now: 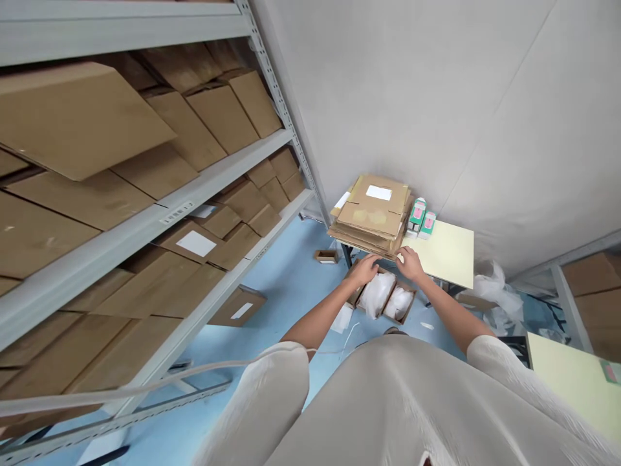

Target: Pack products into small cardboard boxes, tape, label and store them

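A stack of flattened cardboard (373,210) with a white label on top lies on a pale yellow table (449,252). Both hands are at the stack's near edge. My left hand (365,268) touches that edge with its fingers closed on the cardboard. To its right, my right hand (410,264) has its fingers bent at the near corner of the stack; whether they grip a sheet is too small to tell. Two green and white boxes (417,217) with pink marks stand right of the stack.
Below the hands, open cartons hold white plastic-wrapped items (377,294) on the blue floor. Metal shelving (213,175) full of brown boxes rises at the left. Clear plastic wrap (492,291) lies right of the table. A second yellow table (572,375) is at the lower right.
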